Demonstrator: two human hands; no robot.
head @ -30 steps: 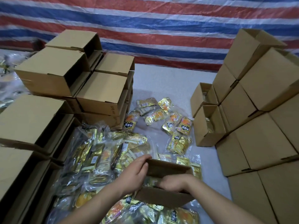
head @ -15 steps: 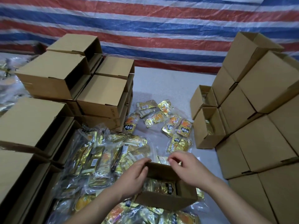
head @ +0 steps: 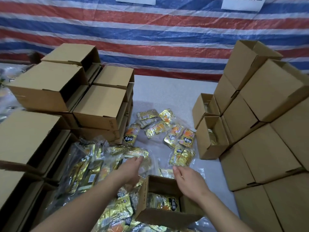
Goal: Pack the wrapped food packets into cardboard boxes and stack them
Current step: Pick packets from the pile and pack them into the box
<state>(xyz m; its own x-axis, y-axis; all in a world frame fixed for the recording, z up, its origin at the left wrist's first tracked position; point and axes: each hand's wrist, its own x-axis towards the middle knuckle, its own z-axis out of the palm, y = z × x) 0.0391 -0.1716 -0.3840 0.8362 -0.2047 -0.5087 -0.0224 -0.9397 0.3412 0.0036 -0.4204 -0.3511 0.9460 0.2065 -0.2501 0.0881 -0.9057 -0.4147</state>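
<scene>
striped tarp (head: 150, 39) hangs behind a grey bench (head: 167, 94) laid out for packing. left stack (head: 55, 91) of boxes lies on its sides with the mouths facing the person, likely so each can be pulled off quickly. beside it the packets (head: 93, 166) sit heaped within reach; the left hand (head: 132, 166) stretches over them, fingers straight and touching a gold one, its grip not yet closed. an open box (head: 164, 201) sits near the body, mouth up, a few packets already in it. the right hand (head: 187, 180) hovers above its rim, grip apart and empty. filled boxes (head: 209, 136) and the right stack (head: 267, 114) stand at the far side.
</scene>
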